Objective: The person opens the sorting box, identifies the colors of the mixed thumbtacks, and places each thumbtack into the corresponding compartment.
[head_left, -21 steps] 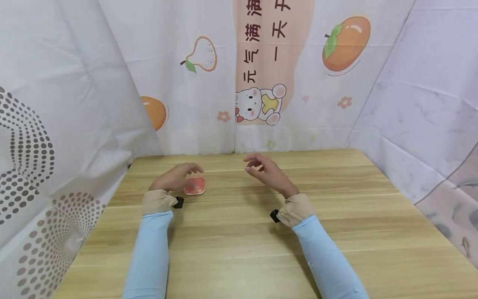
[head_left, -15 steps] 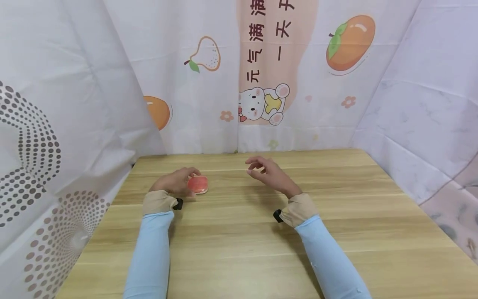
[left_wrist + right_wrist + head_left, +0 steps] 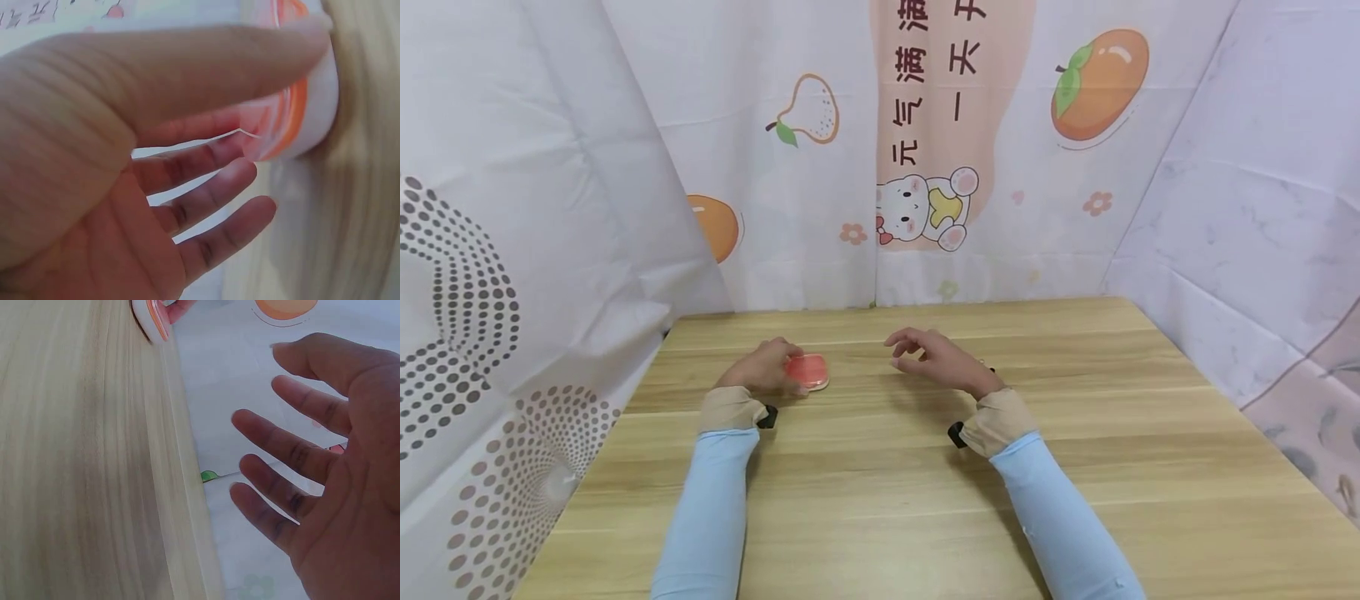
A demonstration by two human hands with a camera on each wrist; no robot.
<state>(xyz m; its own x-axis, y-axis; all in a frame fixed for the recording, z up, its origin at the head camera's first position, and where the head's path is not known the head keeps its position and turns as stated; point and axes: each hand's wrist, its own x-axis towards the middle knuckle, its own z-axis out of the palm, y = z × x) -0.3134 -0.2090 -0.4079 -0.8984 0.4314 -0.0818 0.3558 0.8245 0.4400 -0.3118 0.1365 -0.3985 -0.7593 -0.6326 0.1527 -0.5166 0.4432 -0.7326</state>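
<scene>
A small rounded box (image 3: 807, 372) with a red top, white lower part and an orange band round its edge is at the left of the table. My left hand (image 3: 766, 368) pinches it from the left, the thumb on the near side and the index finger on the far side. In the left wrist view, the thumb crosses the box's side (image 3: 322, 106), and the other fingers spread loosely below. Whether the box touches the wood, I cannot tell. My right hand (image 3: 936, 360) hovers right of the box with bent, relaxed fingers, holding nothing.
A wooden table (image 3: 865, 483) spreads beneath both arms. Printed white curtains (image 3: 805, 250) hang along its far edge and at both sides. A small dark bit (image 3: 991, 369) shows just beyond the right wrist.
My left hand came down around the box and gripped its sides. Together they shifted slightly to the right. The right hand dipped a little toward the table, its fingers still relaxed.
</scene>
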